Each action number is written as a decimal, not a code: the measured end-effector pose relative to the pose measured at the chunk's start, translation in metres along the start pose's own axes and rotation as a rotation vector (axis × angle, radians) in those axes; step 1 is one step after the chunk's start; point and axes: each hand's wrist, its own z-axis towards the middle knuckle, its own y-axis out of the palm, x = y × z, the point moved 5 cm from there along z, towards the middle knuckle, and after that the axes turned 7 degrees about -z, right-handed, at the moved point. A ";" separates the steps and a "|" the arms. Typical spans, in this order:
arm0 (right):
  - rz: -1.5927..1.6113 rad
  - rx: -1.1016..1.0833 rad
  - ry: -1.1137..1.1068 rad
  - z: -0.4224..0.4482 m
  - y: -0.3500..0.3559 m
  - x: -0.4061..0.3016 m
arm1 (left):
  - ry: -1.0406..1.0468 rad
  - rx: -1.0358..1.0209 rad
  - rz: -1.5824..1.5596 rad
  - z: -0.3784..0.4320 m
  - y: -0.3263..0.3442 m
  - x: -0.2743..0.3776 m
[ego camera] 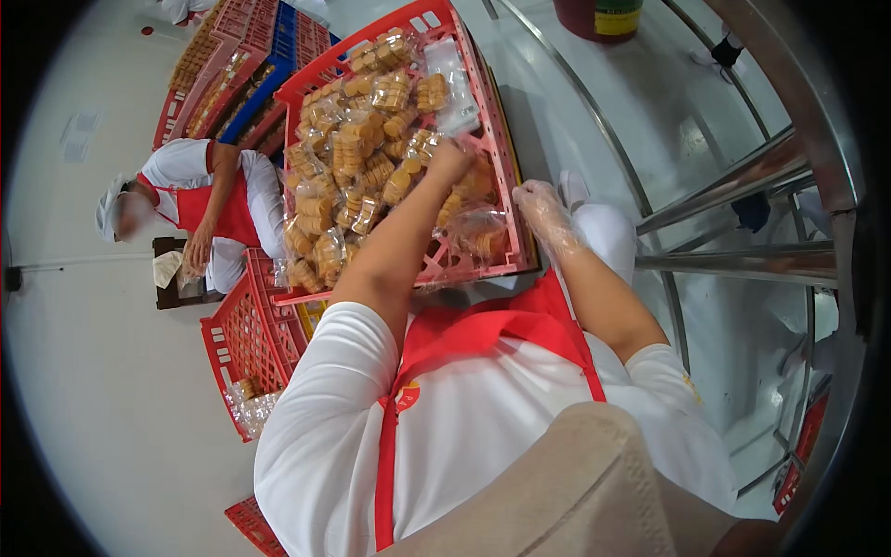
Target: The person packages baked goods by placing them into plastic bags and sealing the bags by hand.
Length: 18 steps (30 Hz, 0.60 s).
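Observation:
A red plastic crate (515,230) before me is filled with clear-wrapped packets of round golden biscuits (348,153). My left hand (451,161) reaches in over the packets near the crate's right side; its fingers are partly hidden, so any hold cannot be made out. Just outside the right rim is my right hand (546,209) in a clear plastic glove, fingers curled close to the rim; whether it grips anything is unclear. Flat clear plastic packaging (451,87) lies along the upper right inside the crate. A loose clear bag (480,226) covers biscuits at the lower right.
Stacked red and blue crates (278,56) stand at the upper left. A co-worker (223,188) in a red apron sits left of my crate, beside a dark box (167,292). Another red crate (243,327) lies below. Curved metal rails (738,264) run at the right, near a dark red bucket (581,17).

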 end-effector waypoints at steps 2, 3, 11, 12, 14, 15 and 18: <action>0.127 -0.047 0.081 -0.006 0.001 -0.002 | 0.071 0.013 -0.341 -0.008 -0.016 -0.003; 0.120 -0.066 0.095 -0.008 0.001 -0.002 | 0.182 0.032 -0.596 -0.020 -0.029 0.002; 0.225 0.032 0.144 -0.025 -0.038 -0.029 | 0.380 0.137 -1.190 -0.217 -0.175 0.049; 0.282 0.015 0.075 -0.036 -0.044 -0.052 | 0.350 0.126 -1.233 -0.238 -0.181 0.043; 0.383 -0.077 -0.058 -0.071 -0.061 -0.112 | 0.257 0.032 -1.323 -0.275 -0.178 0.030; 0.430 -0.157 -0.122 -0.095 -0.064 -0.152 | 0.228 0.036 -1.338 -0.290 -0.174 0.024; 0.533 -0.337 -0.190 -0.169 -0.059 -0.231 | 0.080 -0.255 -1.353 -0.317 -0.134 0.017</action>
